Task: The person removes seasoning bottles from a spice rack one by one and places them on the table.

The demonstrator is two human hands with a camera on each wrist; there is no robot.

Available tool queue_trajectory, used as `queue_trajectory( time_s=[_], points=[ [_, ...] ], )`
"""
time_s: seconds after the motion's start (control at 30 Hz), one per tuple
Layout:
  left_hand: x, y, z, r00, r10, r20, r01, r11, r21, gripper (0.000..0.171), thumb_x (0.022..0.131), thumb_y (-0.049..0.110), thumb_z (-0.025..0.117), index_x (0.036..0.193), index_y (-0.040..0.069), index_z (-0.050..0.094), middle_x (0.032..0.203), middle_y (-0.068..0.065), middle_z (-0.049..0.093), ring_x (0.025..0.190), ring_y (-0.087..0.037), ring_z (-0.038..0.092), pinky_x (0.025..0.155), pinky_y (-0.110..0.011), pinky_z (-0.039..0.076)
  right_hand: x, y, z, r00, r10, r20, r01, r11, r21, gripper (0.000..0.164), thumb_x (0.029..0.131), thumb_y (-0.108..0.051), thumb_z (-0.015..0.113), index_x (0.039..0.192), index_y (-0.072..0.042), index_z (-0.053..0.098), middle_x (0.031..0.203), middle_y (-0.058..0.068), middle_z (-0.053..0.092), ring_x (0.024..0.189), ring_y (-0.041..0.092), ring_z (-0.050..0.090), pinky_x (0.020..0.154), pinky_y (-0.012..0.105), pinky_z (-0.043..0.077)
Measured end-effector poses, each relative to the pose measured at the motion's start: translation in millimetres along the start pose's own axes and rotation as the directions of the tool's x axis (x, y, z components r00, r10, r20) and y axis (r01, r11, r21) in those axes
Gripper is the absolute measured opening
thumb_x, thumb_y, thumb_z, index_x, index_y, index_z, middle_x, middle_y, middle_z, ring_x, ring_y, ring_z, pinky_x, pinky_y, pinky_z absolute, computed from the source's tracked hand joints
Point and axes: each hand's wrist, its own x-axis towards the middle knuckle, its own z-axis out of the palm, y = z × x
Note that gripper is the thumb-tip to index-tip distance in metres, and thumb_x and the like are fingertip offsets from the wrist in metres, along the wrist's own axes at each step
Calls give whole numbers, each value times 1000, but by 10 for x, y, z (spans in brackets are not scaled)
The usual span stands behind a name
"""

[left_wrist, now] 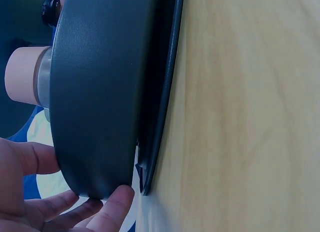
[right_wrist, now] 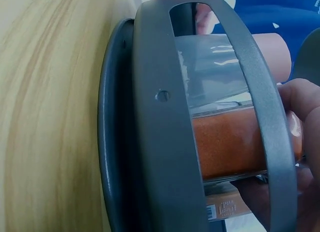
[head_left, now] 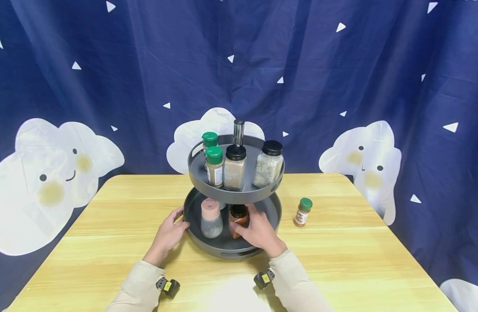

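Note:
A dark grey two-tier round rack (head_left: pixel 235 196) stands on the table. My left hand (head_left: pixel 166 236) holds the left edge of its lower tray (left_wrist: pixel 100 92), thumb at the rim and fingers against the outer wall. Over the right side of that tray, my right hand (head_left: pixel 262 229) grips a black-lidded spice jar (right_wrist: pixel 230 142) filled with orange-red powder. The jar sits upright within the lower tray, behind the handle cutout in the right wrist view. Left of it stands a pink-capped clear bottle (head_left: pixel 211 223). Another container behind these is mostly hidden.
The upper tier holds a green-capped shaker (head_left: pixel 214 167) with another behind it, a black-lidded jar of beige powder (head_left: pixel 234 173) and a black-lidded jar of pale flakes (head_left: pixel 268 169). A small green-capped shaker (head_left: pixel 302 212) stands on the wooden table (head_left: pixel 340 260), right of the rack.

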Motion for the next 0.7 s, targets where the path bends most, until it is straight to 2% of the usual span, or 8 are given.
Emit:
queue_trajectory(
  time_s=[0.23,0.7],
  points=[
    [-2,2,-2,1000,7,-2,-7,1000,-2,57,93,7,49,145,2,28,153,-23,26,131,-35,39,102,-46,45,5,16,7,1000,5,-1,-5,1000,-20,59,80,-26,74,126,-3,46,95,12,69,80,20,66,66,38,57],
    [4,9,-6,1000,12,10,-12,1000,-6,58,93,8,49,146,2,27,153,-23,26,131,-35,40,101,-46,46,10,18,-3,999,46,-2,-46,999,7,59,79,-26,74,126,-7,46,99,12,68,85,22,66,71,41,57]
  ],
)
